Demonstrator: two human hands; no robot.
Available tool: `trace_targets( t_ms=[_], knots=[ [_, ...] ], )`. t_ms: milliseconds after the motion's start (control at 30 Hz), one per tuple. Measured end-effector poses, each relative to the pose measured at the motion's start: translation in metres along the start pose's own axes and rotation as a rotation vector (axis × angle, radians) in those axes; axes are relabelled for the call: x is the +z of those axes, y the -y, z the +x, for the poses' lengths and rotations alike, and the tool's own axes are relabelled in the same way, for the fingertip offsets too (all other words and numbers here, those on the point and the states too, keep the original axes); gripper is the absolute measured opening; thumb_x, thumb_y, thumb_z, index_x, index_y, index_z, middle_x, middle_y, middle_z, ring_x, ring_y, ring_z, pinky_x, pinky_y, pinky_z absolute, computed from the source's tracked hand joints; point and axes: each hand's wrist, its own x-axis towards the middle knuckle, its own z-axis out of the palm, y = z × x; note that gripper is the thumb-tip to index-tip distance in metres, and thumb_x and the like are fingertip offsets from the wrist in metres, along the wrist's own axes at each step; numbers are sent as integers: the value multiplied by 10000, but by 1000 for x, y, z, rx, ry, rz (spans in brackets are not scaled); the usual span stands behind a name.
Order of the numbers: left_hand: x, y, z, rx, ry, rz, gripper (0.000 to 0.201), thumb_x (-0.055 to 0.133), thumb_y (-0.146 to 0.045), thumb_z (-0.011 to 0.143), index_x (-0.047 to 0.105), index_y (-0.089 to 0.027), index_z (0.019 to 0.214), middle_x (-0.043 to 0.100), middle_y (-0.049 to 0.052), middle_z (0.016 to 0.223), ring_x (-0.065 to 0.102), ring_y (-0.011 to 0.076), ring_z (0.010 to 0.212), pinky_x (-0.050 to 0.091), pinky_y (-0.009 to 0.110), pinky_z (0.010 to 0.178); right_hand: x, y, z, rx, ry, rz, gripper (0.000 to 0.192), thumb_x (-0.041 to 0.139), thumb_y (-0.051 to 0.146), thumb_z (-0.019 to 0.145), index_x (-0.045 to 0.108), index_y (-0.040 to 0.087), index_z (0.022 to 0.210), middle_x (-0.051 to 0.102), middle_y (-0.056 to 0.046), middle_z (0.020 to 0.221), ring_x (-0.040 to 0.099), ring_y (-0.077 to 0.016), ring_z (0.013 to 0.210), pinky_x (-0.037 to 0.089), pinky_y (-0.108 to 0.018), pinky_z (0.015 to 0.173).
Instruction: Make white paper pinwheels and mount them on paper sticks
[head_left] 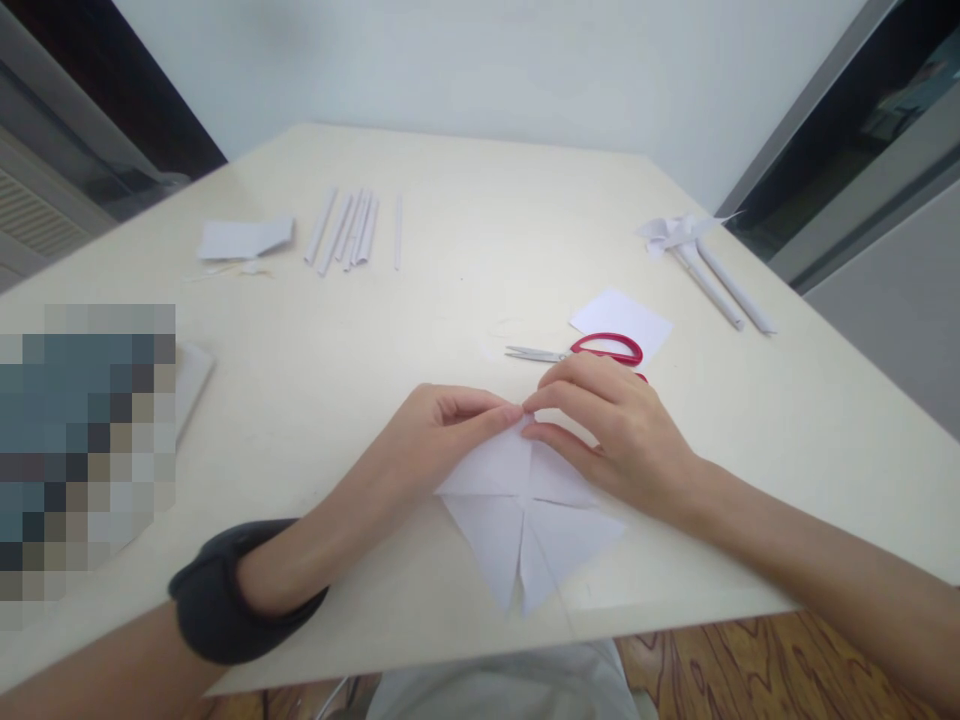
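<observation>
A square sheet of white paper [487, 530] with slits running in from its corners lies near the table's front edge. My left hand [450, 425] pinches its far corner between thumb and fingers. From the other side, my right hand [619, 425] has its thumb and fingertips at the same corner, closed round the paper. Just beyond my right hand rest scissors [604, 347] with red handles, blades pointing left. They lie partly over another white paper piece [626, 312], and my right hand hides part of a handle.
Several rolled paper tubes [349, 230] lie at the back left, beside a folded paper [244, 238]. At the right, a paper pinwheel [679, 235] lies with paper tubes [724, 285]. A blurred-out object [82, 450] sits at the left edge.
</observation>
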Motion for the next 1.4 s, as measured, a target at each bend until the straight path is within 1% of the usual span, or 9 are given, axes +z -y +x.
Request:
trace_targets(
  t_ms=[167, 300, 433, 633, 733, 800, 967, 1267, 1400],
  knots=[
    [1, 1, -2, 14, 2, -93, 152, 600, -332, 796, 702, -235, 853, 725, -27, 897, 642, 163, 821, 475, 222, 696, -1, -1, 0, 132, -17, 162, 122, 559, 221, 855, 638, 133, 823, 587, -32, 803, 546, -127, 747, 433, -258, 648],
    [3, 3, -2, 26, 108, -139, 176, 621, -315, 772, 634, -213, 914, 697, 5, 936, 645, 190, 878, 502, 273, 751, -5, -1, 1, 228, -66, 255, 70, 575, 154, 835, 620, 154, 781, 582, 0, 787, 545, -93, 716, 430, -234, 654],
    [3, 6, 0, 70, 168, -98, 167, 622, -292, 755, 588, -216, 899, 674, 3, 943, 628, 212, 917, 495, 319, 790, -9, 2, 3, 207, -140, 314, 67, 583, 163, 836, 608, 157, 774, 585, -2, 777, 542, -96, 734, 434, -233, 660],
    [1, 4, 0, -30, 266, -91, 202, 598, -286, 743, 558, -231, 934, 666, -10, 786, 639, 241, 859, 490, 334, 711, -14, 6, 4, 151, -149, 317, 69, 579, 186, 845, 596, 160, 783, 590, -16, 785, 546, -108, 735, 442, -252, 646],
    [1, -1, -2, -76, 236, -132, 226, 597, -262, 734, 549, -225, 952, 664, -8, 778, 642, 230, 839, 480, 315, 695, -18, 5, 3, 78, -149, 284, 46, 571, 190, 849, 596, 178, 812, 595, -26, 812, 561, -128, 770, 464, -277, 674],
    [1, -5, -3, -103, 178, -125, 217, 612, -265, 720, 562, -218, 925, 667, -5, 795, 640, 212, 791, 469, 285, 650, -20, 4, 2, 15, -159, 260, 36, 561, 176, 851, 592, 193, 844, 599, -35, 838, 567, -145, 807, 478, -304, 712],
    [0, -10, -4, -90, 70, -120, 178, 654, -288, 695, 601, -210, 846, 654, -22, 756, 618, 172, 715, 437, 227, 591, -22, 0, 1, -152, -112, 159, 72, 555, 149, 850, 580, 207, 885, 608, -43, 860, 559, -155, 824, 476, -331, 749],
    [-4, -8, -5, -88, 25, -149, 254, 684, -293, 688, 603, -232, 921, 665, -28, 789, 618, 155, 721, 435, 188, 555, -12, -9, -2, -236, -10, 55, 62, 551, 177, 858, 601, 177, 896, 614, -47, 871, 544, -151, 799, 445, -310, 719],
    [-4, -6, -6, -77, 56, -198, 229, 675, -285, 701, 586, -232, 906, 691, -18, 843, 637, 170, 752, 465, 208, 590, -11, -10, -2, -254, 10, 58, 75, 540, 196, 868, 606, 179, 898, 625, -50, 865, 546, -154, 788, 433, -306, 700]
  ],
)
